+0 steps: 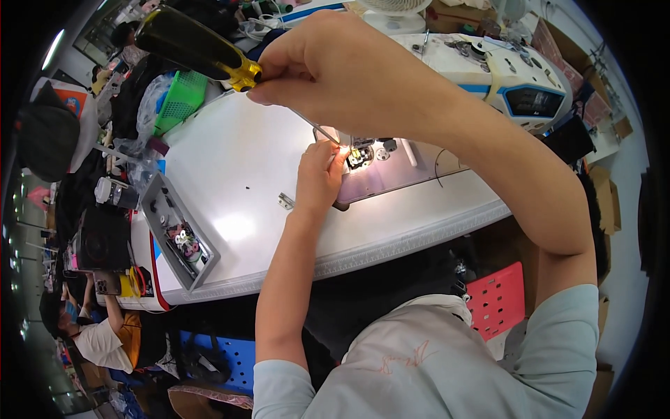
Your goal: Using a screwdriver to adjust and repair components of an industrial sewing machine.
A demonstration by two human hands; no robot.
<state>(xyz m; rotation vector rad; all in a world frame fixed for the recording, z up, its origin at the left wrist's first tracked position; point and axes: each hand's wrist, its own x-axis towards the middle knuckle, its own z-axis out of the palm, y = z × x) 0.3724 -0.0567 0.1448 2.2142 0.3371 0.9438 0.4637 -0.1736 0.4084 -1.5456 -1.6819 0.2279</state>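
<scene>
Clearly, from where I watch, the right hand (335, 73) has a firm hold on a screwdriver (199, 49) near the top of the frame, thumb and fingers closed in around its yellow collar, with no gap that I can see between grip and tool. Its dark handle points to the upper left, while the thin metal shaft (315, 124) slants down to the right, ending beside a brightly lit mechanism (360, 158) just right of the frame's centre. Right there I have the left hand (319, 171), its fingers drawn close together and bent, the tips at the lit spot near the shaft's lower end; whether they pinch a small part or only touch the surface, I cannot tell. That mechanism sits in the flat bed (398, 178) of a white and blue sewing machine (520, 80), whose body fills the upper right. Left of the left wrist I see a small metal piece (286, 201) lying on the white table (237, 153). Toward the lower left, a grey tray (205, 269) holds small loose parts, and a green basket (180, 101) stands at the upper left.
</scene>
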